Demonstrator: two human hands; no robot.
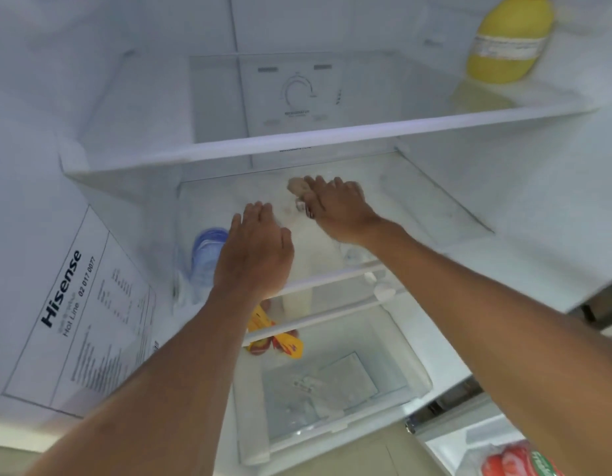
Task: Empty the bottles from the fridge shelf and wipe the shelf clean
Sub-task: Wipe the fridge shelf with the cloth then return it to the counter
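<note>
Both of my hands reach onto the middle glass shelf of the open fridge. My right hand curls around the beige top of a white bottle standing near the shelf's front; the picture is blurred there. My left hand hovers palm down with fingers stretched out, just left of the white bottle and holding nothing. A clear bottle with a blue cap stands at the shelf's left end, partly hidden behind my left hand. A yellow bottle stands on the upper shelf at the right.
The upper shelf's white front rim crosses above my hands. A yellow and red packet lies below the middle shelf, above the clear crisper drawer. A Hisense sticker covers the left wall. Red packaged food sits at bottom right.
</note>
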